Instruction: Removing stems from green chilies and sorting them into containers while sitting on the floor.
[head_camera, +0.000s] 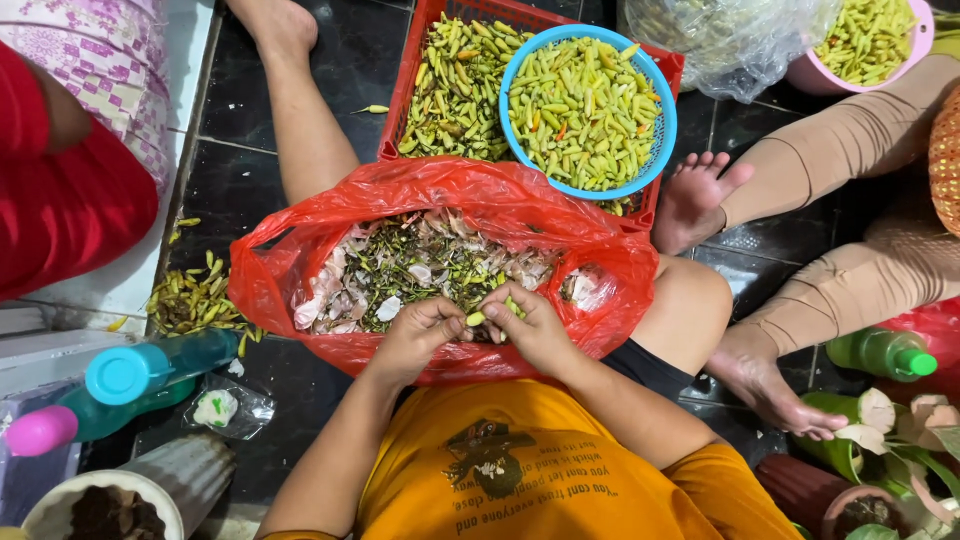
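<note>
— What are the hands holding?

— One small green chili (477, 318), pinched between both. The left hand (420, 335) grips its left end with closed fingertips, and the right hand (532, 325) closes on the other end.

— Which way does it lie?

— Its long axis runs roughly left to right across the view, tilted slightly up toward the right hand. Which end carries the stem is hidden by the fingers.

— Where is it?

— Just above the near rim of an open red plastic bag (300, 250) on the person's lap. The bag holds a heap of stems and pale scraps (420, 262).

— And around it?

— Beyond the bag stands a red crate (412, 70) of chilies, with a blue basket (662, 125) full of green chilies resting on top of it. A pink bowl (915, 50) of chilies sits at the top right beside a clear plastic bag (730, 45). Loose chilies (195, 295) lie on the dark tiled floor (240, 120) to the left, near a teal bottle (150, 368).

— Anything in the way?

— Another person's bare foot (695, 195) rests beside the crate, well apart from the hands. Nothing lies between the chili and the bag's opening.
</note>
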